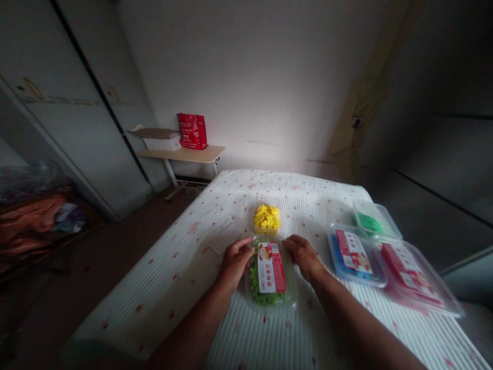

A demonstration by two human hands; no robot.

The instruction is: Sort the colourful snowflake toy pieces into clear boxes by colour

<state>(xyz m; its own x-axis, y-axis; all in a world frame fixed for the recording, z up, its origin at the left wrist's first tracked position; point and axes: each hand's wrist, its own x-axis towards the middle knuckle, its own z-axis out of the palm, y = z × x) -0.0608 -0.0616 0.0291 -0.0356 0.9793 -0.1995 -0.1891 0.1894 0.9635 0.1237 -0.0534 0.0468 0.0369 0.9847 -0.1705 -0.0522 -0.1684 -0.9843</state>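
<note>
Between my two hands is a clear plastic container [254, 295] of small green pieces, with a red and white label on its lid. My left hand [236, 257] grips its upper left edge, fingers bent against the rim. On the far right corner, my right hand [302, 254] is closed with curled fingers. Just beyond stands a clear tub of yellow pieces [267, 218], which looks uncovered. A transparent lid [225, 237] seems to lie flat to the left of that tub. What the fingertips do under the rim is hidden.
To the right sit containers with blue pieces [356, 257], red pieces [414, 275] and green pieces [370, 223]. The striped, red-dotted cover [192, 288] spreads under everything. Against the wall, a small table [200, 154] bears a red bag [192, 131] and a white box [162, 143].
</note>
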